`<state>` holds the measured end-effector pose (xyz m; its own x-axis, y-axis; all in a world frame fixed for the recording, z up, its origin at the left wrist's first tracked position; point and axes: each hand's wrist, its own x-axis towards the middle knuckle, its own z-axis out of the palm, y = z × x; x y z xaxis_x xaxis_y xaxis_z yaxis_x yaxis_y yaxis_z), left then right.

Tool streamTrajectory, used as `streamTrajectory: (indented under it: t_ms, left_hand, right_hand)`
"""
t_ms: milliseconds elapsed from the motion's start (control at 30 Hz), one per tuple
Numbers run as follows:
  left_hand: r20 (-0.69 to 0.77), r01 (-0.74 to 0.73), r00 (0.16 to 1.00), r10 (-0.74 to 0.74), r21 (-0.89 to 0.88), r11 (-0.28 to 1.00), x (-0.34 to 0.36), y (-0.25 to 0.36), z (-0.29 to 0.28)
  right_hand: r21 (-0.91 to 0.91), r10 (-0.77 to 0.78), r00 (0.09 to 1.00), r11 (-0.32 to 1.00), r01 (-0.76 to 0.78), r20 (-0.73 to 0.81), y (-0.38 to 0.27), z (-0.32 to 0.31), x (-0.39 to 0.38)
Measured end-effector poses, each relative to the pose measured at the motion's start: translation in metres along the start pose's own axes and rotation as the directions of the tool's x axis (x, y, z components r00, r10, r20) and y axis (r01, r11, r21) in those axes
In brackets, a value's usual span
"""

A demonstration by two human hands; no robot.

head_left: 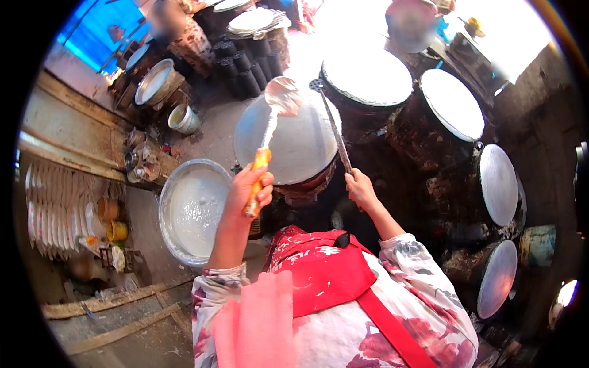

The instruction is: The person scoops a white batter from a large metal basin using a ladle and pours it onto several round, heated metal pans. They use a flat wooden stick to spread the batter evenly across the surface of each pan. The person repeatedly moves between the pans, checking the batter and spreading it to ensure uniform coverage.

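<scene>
My left hand (250,187) grips the orange-yellow handle of a ladle (281,98), its round head smeared and raised over a round pale griddle (288,144). My right hand (359,189) is closed on a long, thin metal tool (331,122) that reaches up along the griddle's right side to a small flat perforated head. To the left of my left forearm sits a wide basin (169,218) of white, liquid batter.
More round griddles on dark bases (365,76) curve round the right side. Black cylinders (245,70) are stacked at the back, near a blurred person (184,43). At the left are a bucket (183,122), a cluttered bench (147,162) and wooden planks (123,328) on the floor.
</scene>
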<state>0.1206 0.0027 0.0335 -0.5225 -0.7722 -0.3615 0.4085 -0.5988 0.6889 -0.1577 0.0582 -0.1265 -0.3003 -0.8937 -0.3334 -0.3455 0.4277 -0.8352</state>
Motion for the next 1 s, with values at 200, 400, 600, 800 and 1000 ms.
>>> streamTrajectory:
  t_ms: [200, 400, 600, 800, 1000]
  left_hand:
    - [-0.18, -0.037, 0.97, 0.164, 0.557, 0.83, 0.079, -0.075, 0.013]
    - [0.072, -0.126, 0.767, 0.638, 0.991, 0.039, 0.14, -0.12, -0.036]
    - [-0.092, 0.135, 0.795, 0.6, 0.99, -0.028, 0.153, -0.088, -0.035]
    - [-0.169, 0.22, 0.743, 0.647, 0.975, 0.002, 0.144, -0.074, -0.048]
    - [-0.29, 0.335, 0.705, 0.647, 0.94, 0.057, 0.126, -0.063, -0.057]
  right_hand:
    - [-0.038, 0.021, 0.999, 0.999, -0.023, -0.048, 0.027, 0.005, 0.007]
    - [-0.236, -0.088, 0.994, 0.969, 0.071, -0.061, 0.003, 0.017, 0.003]
    - [-0.311, -0.185, 0.982, 0.936, 0.163, -0.043, -0.022, 0.029, 0.024]
    - [-0.366, -0.063, 0.994, 0.926, 0.093, 0.092, -0.031, 0.022, 0.03]
    - [-0.392, -0.266, 0.955, 0.871, 0.297, 0.131, -0.059, 0.013, 0.05]
